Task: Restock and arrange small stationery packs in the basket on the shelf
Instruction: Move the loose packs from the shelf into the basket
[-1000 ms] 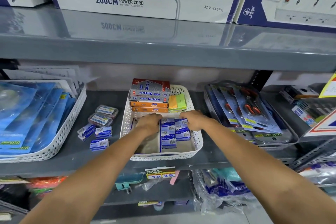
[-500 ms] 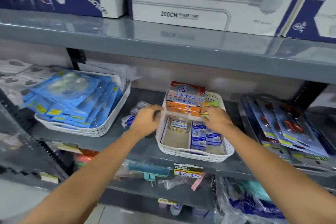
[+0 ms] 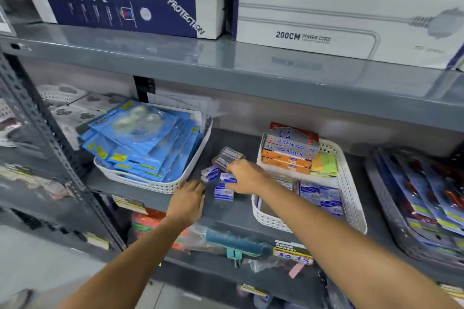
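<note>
Both hands over loose small packs (image 3: 224,189) on shelf (image 3: 140,180), left of basket (image 3: 349,183); right hand (image 3: 247,177) fingers on packs, grip unclear; left hand (image 3: 187,199) released, palm down

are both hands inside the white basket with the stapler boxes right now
No, the left hand and right hand are both over the loose small packs on the bare shelf, to the left of the white basket.
</note>
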Available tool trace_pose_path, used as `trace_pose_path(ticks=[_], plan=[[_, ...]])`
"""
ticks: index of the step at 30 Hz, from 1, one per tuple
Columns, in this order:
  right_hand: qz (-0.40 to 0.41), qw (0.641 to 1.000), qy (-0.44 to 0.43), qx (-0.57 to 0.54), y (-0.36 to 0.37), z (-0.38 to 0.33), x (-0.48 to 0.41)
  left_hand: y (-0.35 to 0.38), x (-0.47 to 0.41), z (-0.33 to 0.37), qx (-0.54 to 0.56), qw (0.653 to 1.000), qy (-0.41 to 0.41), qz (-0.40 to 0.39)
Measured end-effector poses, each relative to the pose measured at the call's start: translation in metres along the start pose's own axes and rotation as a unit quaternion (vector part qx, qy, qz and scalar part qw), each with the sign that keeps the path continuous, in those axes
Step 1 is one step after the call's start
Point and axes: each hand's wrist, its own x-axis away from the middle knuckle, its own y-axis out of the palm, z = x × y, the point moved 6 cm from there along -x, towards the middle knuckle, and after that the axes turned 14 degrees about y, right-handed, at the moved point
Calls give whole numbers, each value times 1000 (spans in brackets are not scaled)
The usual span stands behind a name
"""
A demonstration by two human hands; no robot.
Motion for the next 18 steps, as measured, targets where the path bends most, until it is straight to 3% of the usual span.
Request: trace_pose_path(ticks=[4, 14, 18], plan=[[-47, 998, 5, 48, 16, -17, -10, 14, -4, 0, -16, 999, 32, -23], [-3, 993, 12, 113, 23, -44, -24, 35, -8, -18, -30, 992, 55, -109], [-33, 992, 30, 120, 27, -39, -23, 38, -6, -18, -41, 990, 74, -116]])
